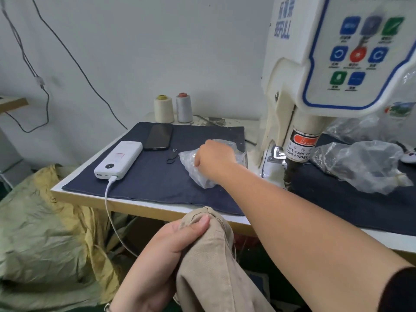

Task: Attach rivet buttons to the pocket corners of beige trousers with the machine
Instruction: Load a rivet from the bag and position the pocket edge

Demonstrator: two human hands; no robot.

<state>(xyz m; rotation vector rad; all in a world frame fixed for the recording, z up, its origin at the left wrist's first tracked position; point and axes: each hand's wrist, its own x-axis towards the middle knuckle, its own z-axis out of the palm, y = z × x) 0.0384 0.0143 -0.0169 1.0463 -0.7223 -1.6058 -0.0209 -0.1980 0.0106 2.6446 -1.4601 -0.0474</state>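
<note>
The left hand (166, 251) grips the beige trousers (211, 266) below the table edge (144, 207), while the right hand (213, 157) reaches into a clear plastic bag (193, 167); its grip is hidden. Loose rivets could spill from the bag, and the trousers sit well away from the riveting machine (299, 140).

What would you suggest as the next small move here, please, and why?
Probably pick one rivet from the clear plastic bag: the right hand rests on it, while the left hand grips the beige trousers below the table edge, away from the machine.

Matt beige twill trousers (216, 266); crinkly clear plastic bag (198, 170); dark mat (157, 176), seemingly denim.
</note>
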